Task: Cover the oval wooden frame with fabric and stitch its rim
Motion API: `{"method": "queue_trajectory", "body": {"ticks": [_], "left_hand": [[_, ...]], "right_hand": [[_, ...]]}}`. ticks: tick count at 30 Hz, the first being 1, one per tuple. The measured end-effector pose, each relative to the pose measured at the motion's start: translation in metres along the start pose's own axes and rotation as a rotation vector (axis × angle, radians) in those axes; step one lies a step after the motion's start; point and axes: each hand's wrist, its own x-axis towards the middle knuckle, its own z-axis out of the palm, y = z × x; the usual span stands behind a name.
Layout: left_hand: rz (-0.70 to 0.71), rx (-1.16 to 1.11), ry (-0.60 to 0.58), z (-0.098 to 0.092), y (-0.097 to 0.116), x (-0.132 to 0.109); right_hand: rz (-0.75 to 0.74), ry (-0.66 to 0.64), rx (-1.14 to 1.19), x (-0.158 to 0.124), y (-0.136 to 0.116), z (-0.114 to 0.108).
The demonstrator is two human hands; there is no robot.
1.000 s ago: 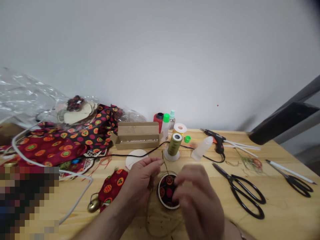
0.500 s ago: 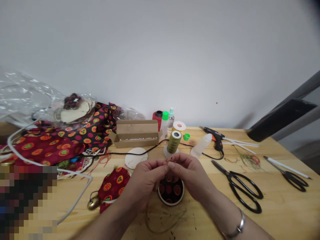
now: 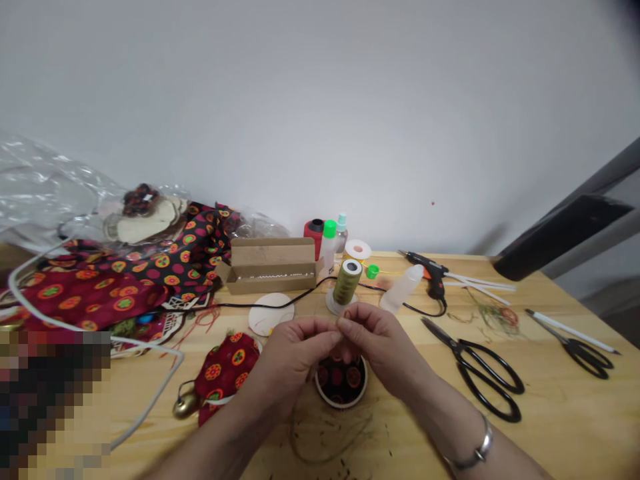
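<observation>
My left hand (image 3: 297, 353) and my right hand (image 3: 373, 347) meet above a round piece covered in dark patterned fabric (image 3: 340, 383) with a pale rim. Thumb and fingers of both hands are pinched together at the tips. What lies between them is too small to make out. An olive thread (image 3: 320, 462) loops over the table below the left hand; its upper end is hidden. Just beyond the fingers stands a spool of olive thread (image 3: 346, 287). Left of my left hand lies a red patterned fabric piece (image 3: 227, 367) with a brass bell (image 3: 187, 405).
Large black scissors (image 3: 473, 370) lie right of my hands, smaller scissors (image 3: 575, 343) farther right. Behind are a glue gun (image 3: 430, 270), a white bottle (image 3: 403, 287), a cardboard box (image 3: 273, 270) and a white disc (image 3: 270, 317). Patterned cloth (image 3: 100, 287) heaps at the left.
The fingertips have shifted slightly against each other, with the right fingers drawn a little apart from the left. Both hands stay above the round piece. The view has tilted slightly.
</observation>
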Motion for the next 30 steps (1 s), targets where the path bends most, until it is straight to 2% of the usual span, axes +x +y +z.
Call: {"method": "queue_trajectory", "body": {"ticks": [11,19,30], "left_hand": [[-0.062,-0.074,0.072,0.004,0.005,-0.001],[-0.046,-0.120,0.030,0.003,0.004,-0.001],[-0.019,-0.074,-0.001,0.001,0.006,-0.001]], "right_hand": [[-0.007,0.066,-0.031,0.000,-0.006,0.001],[-0.023,0.090,-0.072,-0.001,-0.010,-0.001],[-0.014,0.102,-0.128,-0.001,-0.013,-0.001]]}}
